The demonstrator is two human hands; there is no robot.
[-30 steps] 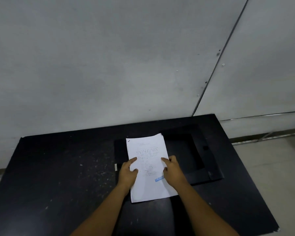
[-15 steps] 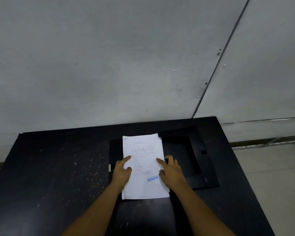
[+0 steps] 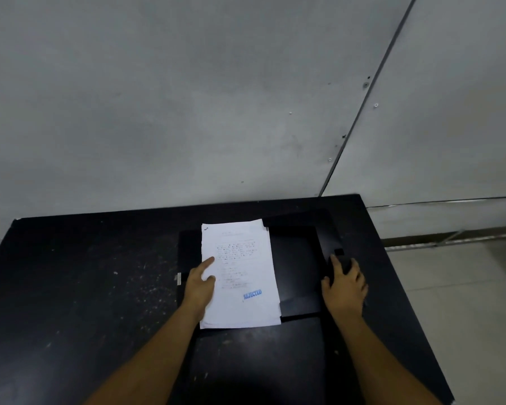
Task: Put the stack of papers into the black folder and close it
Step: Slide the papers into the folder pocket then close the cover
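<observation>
On the dark, speckled black bench [image 3: 85, 287] in the head view, the open black card folder [image 3: 292, 258] lies flat at the middle, and the white stack of printed papers [image 3: 240, 258] with a blue "REJECTED" stamp near its lower edge rests on the folder's left half, lying square to it.

Half a second ago both hands pressed on the stack; now only the left hand [image 3: 200, 285] stays there, flat at the stack's 8 o'clock edge, fingers [image 3: 208, 262] spread and pressing down, gripping nothing. The right hand [image 3: 345, 285] has gone out to 3 o'clock of the stack and lies on the folder's right flap, beside a small black tab at the flap's outer edge. Its fingers curl over that edge; whether they have actually pinched the flap I cannot tell, since black on black hides the contact.

That shift suggests the loading step is done or nearly so: the papers sit inside the folder's outline, though their lower edge seems to overhang the folder's near border slightly. What remains, I judge, is folding the right flap over toward 9 o'clock, with the left hand getting clear in time.

The folder holds only the stack; the right panel is bare.
</observation>
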